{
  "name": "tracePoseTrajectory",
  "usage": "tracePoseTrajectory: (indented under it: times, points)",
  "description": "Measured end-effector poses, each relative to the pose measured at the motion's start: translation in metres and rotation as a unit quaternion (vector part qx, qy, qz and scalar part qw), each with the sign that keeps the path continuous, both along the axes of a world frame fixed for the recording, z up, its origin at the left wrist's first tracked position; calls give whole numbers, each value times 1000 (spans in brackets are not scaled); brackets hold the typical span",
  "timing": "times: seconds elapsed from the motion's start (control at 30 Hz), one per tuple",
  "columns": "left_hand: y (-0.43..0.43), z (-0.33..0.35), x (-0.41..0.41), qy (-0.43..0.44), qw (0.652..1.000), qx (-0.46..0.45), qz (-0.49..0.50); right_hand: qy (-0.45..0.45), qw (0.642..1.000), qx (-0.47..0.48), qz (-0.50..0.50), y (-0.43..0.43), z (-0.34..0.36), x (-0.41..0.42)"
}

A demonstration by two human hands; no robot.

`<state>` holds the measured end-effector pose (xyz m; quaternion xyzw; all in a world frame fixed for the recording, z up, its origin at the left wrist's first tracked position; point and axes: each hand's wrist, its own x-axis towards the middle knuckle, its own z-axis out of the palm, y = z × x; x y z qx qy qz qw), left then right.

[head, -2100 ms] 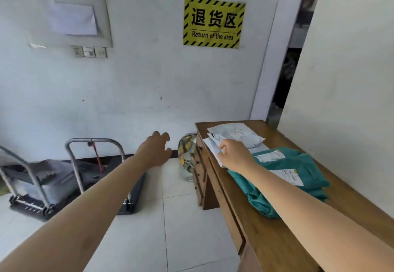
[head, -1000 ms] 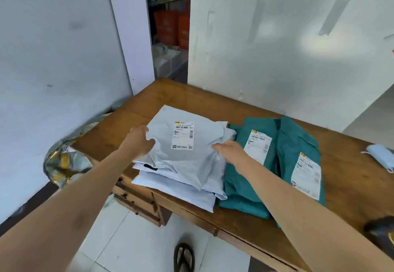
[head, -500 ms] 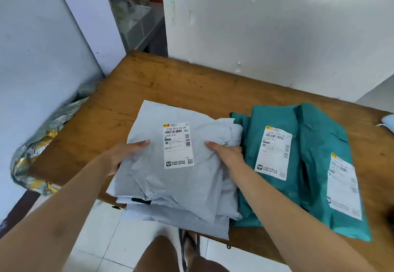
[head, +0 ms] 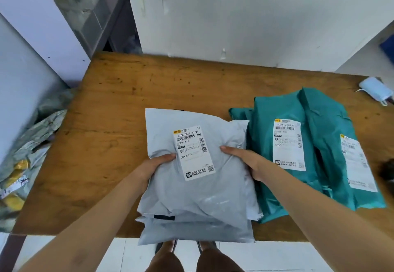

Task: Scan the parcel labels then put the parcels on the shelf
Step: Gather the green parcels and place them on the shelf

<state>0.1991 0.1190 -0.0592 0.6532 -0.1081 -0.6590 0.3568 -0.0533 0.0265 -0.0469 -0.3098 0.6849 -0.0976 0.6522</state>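
**A parcel-sorting room**

The place looked like a small courier depot or parcel pick-up point rather than a home. A worn wooden desk [head: 119, 122] filled the middle of the frame. It bore a stack of grey poly mailers [head: 191, 197] at the centre and teal poly mailers [head: 319, 154] to the right, with printed shipping labels [head: 193, 152] carrying barcodes. At the left edge, more bagged packages [head: 32, 144] lay heaped beside the desk. In the upper left, shelving [head: 93, 22] held stored goods between bare white walls [head: 245, 16], and pale floor tiles [head: 125, 254] showed along the bottom.
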Motion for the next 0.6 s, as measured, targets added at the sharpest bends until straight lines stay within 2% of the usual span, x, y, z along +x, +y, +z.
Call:
tracePoseTrajectory:
  times: [0.2, 0.33, 0.47, 0.6]
  points:
    - [-19, 13, 30, -14, 998, -26, -51, -81, 994, 7, -75, 18, 14, 13]
    - [-35, 37, 50, -34, 993, -80, -75, -150, 983, -11, -108, 20, 27, 19]
    - [-64, 88, 49, -42, 979, -176, -99, -169, 972, -118, -114, 10, 76, 18]
    - [-101, 155, 14, -41, 949, -288, -123, -162, 941, -249, -165, -1, 145, -11]
